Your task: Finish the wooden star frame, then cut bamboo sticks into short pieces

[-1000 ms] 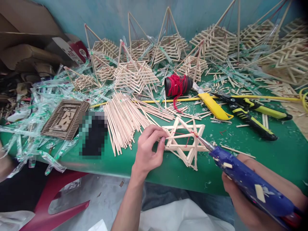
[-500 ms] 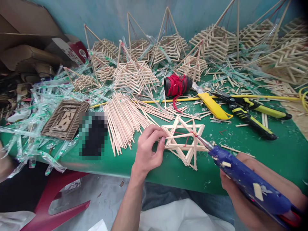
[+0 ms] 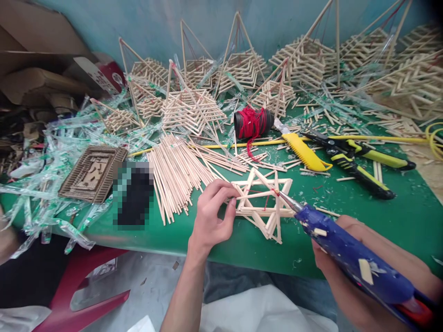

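A star-shaped frame of wooden sticks (image 3: 258, 211), with red thread strung across it, lies near the front edge of the green table. My left hand (image 3: 215, 210) pinches the star's left corner between thumb and fingers. My right hand (image 3: 346, 240) grips a blue glue gun (image 3: 356, 263) flecked with wood bits and dried glue. Its metal nozzle touches or nearly touches a stick joint at the star's upper right, where some red thread shows. Most of the right-hand fingers are hidden behind the gun.
Loose sticks (image 3: 182, 173) fan out left of the star. Beyond it lie a spool of red thread (image 3: 254, 123), a yellow cutter (image 3: 304, 150) and black-yellow pliers (image 3: 353, 159). Stacked stick lanterns (image 3: 194, 110) line the wall. Glue-stick wrappers (image 3: 44, 184) cover the left. Another person's hand (image 3: 7, 235) shows at the left edge.
The view has shifted very slightly. The glue gun's nozzle stays at the same joint, and my left hand keeps its pinch on the star.
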The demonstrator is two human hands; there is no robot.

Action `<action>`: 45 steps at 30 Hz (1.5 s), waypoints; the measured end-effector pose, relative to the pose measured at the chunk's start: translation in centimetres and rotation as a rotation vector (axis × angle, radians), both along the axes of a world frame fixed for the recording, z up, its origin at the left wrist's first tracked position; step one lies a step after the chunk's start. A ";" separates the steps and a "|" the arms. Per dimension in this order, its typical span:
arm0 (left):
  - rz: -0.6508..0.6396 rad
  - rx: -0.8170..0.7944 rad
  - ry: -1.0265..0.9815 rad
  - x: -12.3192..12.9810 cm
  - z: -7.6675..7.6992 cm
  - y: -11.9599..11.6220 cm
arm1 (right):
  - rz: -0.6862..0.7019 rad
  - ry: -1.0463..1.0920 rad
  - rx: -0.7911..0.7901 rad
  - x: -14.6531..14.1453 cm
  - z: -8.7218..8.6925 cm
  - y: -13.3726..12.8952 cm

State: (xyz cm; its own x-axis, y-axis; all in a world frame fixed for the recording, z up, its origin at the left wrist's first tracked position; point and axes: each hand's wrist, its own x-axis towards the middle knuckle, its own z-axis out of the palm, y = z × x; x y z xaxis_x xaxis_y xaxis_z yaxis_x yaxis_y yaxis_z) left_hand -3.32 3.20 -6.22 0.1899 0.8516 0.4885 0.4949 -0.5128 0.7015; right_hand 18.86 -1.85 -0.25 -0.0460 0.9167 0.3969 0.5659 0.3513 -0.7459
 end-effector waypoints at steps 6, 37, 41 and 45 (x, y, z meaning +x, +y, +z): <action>-0.005 -0.003 0.000 0.0 0.0 0.1 | -0.006 0.017 -0.010 -0.4 -0.4 -0.3; -0.016 -0.003 -0.013 0.0 0.0 0.0 | -0.027 -0.015 -0.033 0.1 -0.9 -0.9; -0.019 -0.003 -0.014 0.0 0.0 0.0 | -0.078 -0.051 -0.032 0.2 -0.9 -1.1; -0.017 -0.001 -0.013 0.0 0.0 0.0 | -0.091 -0.069 -0.040 0.3 -1.0 -1.1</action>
State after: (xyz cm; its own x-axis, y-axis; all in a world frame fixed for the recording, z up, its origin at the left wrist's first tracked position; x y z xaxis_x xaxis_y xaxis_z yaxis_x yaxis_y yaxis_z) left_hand -3.35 3.21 -6.25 0.1985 0.8489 0.4899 0.4768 -0.5203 0.7085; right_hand 19.14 -2.97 -1.30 0.0123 0.9332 0.3591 0.6449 0.2670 -0.7161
